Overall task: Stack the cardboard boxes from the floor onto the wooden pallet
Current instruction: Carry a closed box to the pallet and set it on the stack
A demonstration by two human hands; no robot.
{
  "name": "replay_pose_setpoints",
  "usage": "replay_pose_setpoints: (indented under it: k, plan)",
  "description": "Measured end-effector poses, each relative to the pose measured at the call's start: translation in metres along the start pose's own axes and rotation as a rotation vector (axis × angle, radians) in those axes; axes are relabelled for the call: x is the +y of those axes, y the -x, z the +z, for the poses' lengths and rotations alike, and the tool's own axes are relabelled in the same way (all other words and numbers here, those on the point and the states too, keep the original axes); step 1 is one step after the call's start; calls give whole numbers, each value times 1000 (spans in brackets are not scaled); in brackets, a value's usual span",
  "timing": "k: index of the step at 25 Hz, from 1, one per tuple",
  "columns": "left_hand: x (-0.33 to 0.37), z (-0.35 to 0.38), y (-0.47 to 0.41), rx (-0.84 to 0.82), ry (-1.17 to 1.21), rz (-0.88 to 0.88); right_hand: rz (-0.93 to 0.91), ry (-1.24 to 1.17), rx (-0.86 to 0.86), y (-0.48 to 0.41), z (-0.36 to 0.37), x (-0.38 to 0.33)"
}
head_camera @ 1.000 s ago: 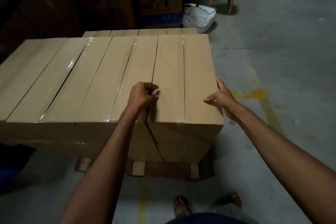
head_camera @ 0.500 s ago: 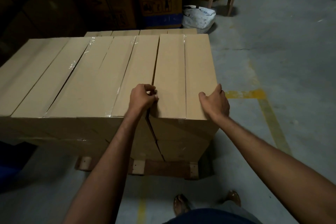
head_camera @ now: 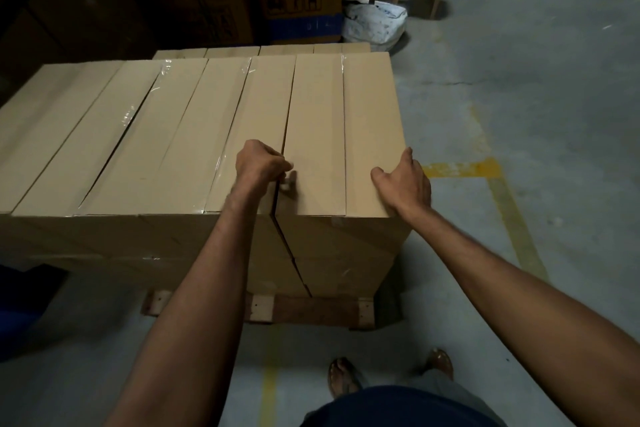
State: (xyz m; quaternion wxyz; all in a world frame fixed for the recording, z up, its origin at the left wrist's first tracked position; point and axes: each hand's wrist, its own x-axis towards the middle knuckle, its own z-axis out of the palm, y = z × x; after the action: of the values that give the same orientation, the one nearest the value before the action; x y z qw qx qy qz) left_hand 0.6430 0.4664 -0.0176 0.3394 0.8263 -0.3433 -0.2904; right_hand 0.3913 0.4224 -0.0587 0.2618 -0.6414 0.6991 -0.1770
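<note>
Right of the taped boxes (head_camera: 138, 135) that fill the wooden pallet (head_camera: 311, 310), the left hand (head_camera: 258, 163) has its grip curled into the seam, hooking the near left edge of the end box (head_camera: 322, 135) on top of the stack. The right hand (head_camera: 403, 180) has its grip round that box's outer edge, thumb on top. To seat it well, push it evenly leftward until the seam closes and the fronts sit flush.

Plain tan cardboard boxes (head_camera: 145, 135), long and narrow and sealed with clear tape, lay side by side in a flat top layer over lower layers on the wooden pallet (head_camera: 311, 310), whose blocks showed below the front. The rightmost box (head_camera: 318, 135) sat slightly askew, with a dark gap along its left side. A further row behind seemed lower, though it was dimly seen.
</note>
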Motion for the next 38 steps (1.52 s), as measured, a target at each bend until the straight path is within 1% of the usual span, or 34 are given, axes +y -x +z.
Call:
replay_pose_setpoints:
  k: [2, 4, 7, 9, 11, 12, 14, 16, 18, 20, 24, 26, 29, 30, 31, 33, 34, 36, 38]
  plan:
    - [-2, -1, 0, -28, 2, -4, -2, 10, 0, -1, 0, 1]
    - [-5, -1, 4, -27, -35, 36, -6, 25, -8, 0, 1, 3]
    - [-16, -3, 15, -12, -178, 205, -52, 140, -27, 4, 6, 3]
    - [-28, -9, 24, -117, -185, 328, -169, 258, 4, 8, 9, 1]
    - [-46, -20, 28, -275, -207, 458, -354, 321, 10, 14, 14, -6]
    - [-54, -24, 28, -342, -256, 513, -448, 333, -24, 18, 18, -11]
    - [-69, -30, 28, -435, -392, 554, -591, 332, -154, 26, 30, -22]
    - [-77, -32, 26, -436, -495, 561, -658, 353, -244, 31, 41, -33]
    - [-78, -30, 25, -360, -546, 592, -668, 380, -242, 31, 46, -35]
    - [-77, -28, 26, -319, -573, 604, -671, 395, -239, 30, 45, -31]
    - [-75, -25, 34, -357, -532, 559, -671, 413, -247, 36, 49, -30]
    - [-72, -25, 36, -339, -549, 567, -658, 411, -254, 37, 51, -35]
    - [-69, -26, 41, -315, -567, 581, -682, 378, -314, 34, 42, -32]
    - [-66, -25, 41, -309, -578, 585, -691, 370, -305, 32, 37, -27]
    - [-64, -25, 42, -299, -592, 587, -680, 369, -246, 31, 31, -18]
    - [-59, -25, 43, -280, -615, 587, -565, 361, -45, 32, 22, 2]
    - [-59, -25, 44, -275, -621, 588, -500, 353, 10, 34, 19, 11]
    - [-61, -25, 45, -273, -627, 578, -471, 344, 3, 37, 20, 21]
    - [-59, -27, 46, -284, -611, 542, -508, 336, -54, 36, 18, 21]
